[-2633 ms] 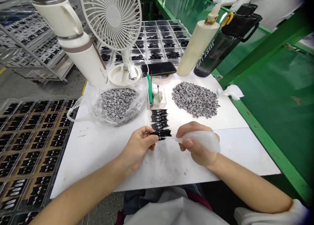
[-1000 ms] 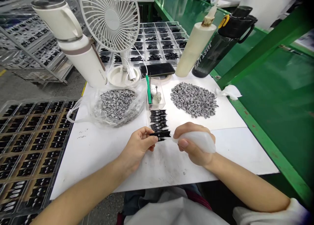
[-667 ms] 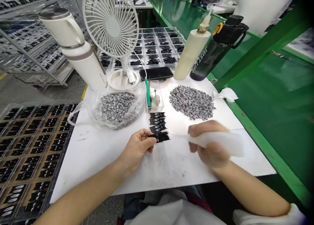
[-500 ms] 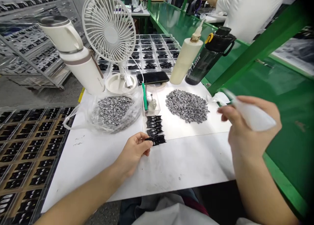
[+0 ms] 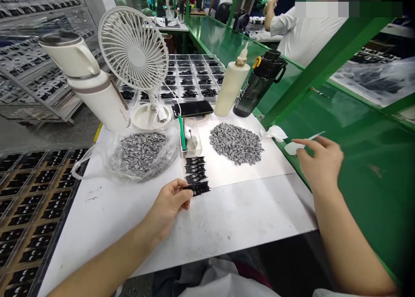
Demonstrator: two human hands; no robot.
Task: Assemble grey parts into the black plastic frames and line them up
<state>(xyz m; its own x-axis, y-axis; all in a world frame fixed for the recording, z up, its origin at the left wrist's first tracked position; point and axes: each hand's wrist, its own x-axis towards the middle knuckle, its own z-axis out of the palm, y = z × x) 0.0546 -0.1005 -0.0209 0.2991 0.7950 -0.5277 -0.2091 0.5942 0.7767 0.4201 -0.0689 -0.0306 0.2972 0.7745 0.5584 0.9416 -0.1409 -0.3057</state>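
My left hand (image 5: 173, 197) is closed on one end of a black plastic part (image 5: 201, 188), its thumb and fingers pinching it at the near end of a short column of similar black parts (image 5: 195, 168). Beyond the table's right edge, my right hand (image 5: 320, 161) has its thumb and forefinger about a small white squeeze bottle (image 5: 292, 148). The bottle's thin nozzle (image 5: 317, 135) points up to the right, and the fingers partly cover its body. A heap of small grey pieces (image 5: 236, 143) lies on white paper between the hands.
A plastic bag of grey pieces (image 5: 142, 152), a small clear box (image 5: 196, 150), a fan (image 5: 136, 57), a white flask (image 5: 103, 100), a phone (image 5: 193, 108) and two bottles stand around. A crumpled tissue (image 5: 275, 132) lies at the right edge. A green post (image 5: 308, 72) slants nearby.
My right hand has moved slightly left and turned; the squeeze bottle now lies to the left of the fingers, nozzle to the right. My left hand keeps its pinch on the black part.
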